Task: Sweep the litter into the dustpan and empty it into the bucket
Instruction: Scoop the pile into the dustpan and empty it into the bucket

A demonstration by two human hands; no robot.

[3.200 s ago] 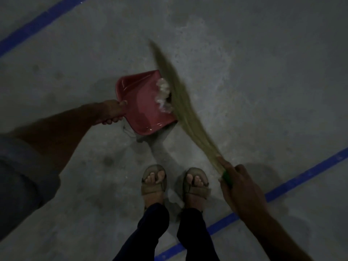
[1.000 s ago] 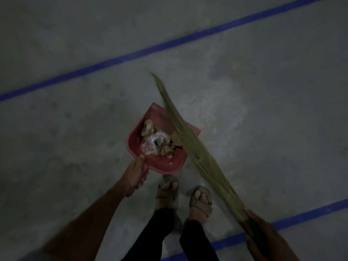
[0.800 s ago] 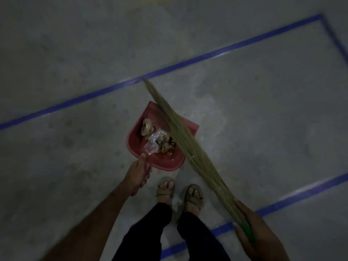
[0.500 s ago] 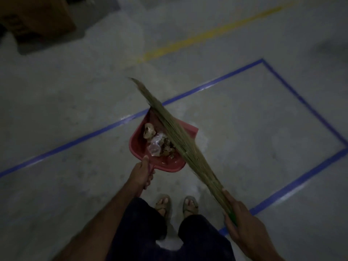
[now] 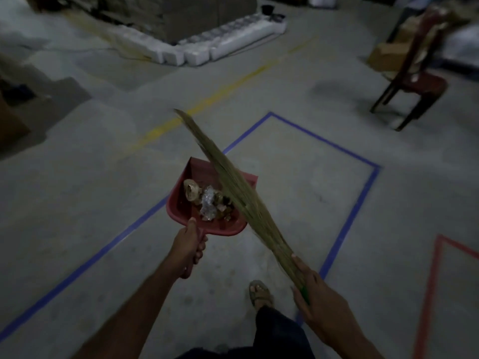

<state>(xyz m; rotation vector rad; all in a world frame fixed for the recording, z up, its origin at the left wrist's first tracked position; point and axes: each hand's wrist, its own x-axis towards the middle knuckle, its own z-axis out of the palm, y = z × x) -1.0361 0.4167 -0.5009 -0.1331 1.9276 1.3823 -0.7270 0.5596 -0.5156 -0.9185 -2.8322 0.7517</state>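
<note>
With my left hand (image 5: 188,248) gripping the red dustpan's (image 5: 181,206) handle and my right hand (image 5: 317,301) clamped on the grass broom (image 5: 233,193) slanting over the litter (image 5: 207,200), I'd carry it level; no bucket visible, though the dim background may hide it.

Dim concrete floor (image 5: 77,203) — blue tape lines (image 5: 347,224), dark chair (image 5: 414,81) beyond.

A warehouse: taped concrete floor (image 5: 285,81), stacked cartons (image 5: 181,14), foam blocks (image 5: 207,47).
</note>
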